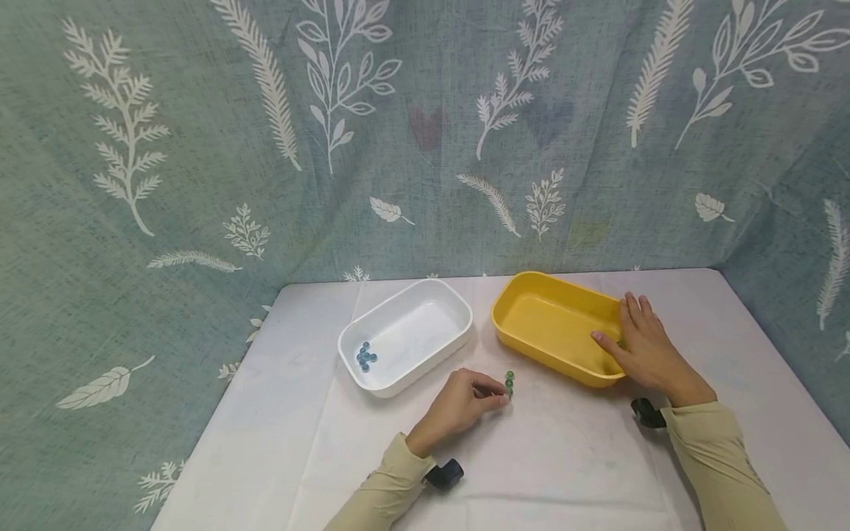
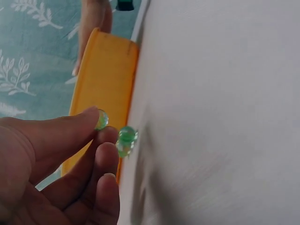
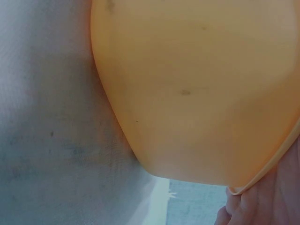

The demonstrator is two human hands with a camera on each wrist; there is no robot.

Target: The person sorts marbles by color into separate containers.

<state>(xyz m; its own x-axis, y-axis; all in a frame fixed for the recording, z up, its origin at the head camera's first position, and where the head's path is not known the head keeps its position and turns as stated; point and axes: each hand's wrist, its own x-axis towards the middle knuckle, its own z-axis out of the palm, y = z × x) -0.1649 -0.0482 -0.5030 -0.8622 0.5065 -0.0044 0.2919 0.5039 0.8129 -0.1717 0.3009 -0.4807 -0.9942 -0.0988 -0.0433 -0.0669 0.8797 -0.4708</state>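
Between thumb and forefinger, my left hand [image 1: 461, 404] pinches a small clear-green glass marble [image 2: 101, 120]. Right by its fingertips, more green marbles [image 1: 509, 376] sit in a short line on the white cloth; in the left wrist view they overlap one another. My right hand [image 1: 640, 346] rests over the right end of a yellow tray [image 1: 544, 313], its fingers straight along the rim and the thumb reaching inside. A bit of green shows beside that thumb, mostly hidden. The right wrist view shows the tray's outer wall close up, with fingers at the rim.
Left of the yellow tray stands a white tray [image 1: 418, 317], with several blue marbles [image 1: 365, 357] gathered at its near left end. A leaf-patterned curtain [image 1: 425, 147] hangs behind the table. Dark wrist cameras [image 1: 445, 474] stick out from both sleeves.
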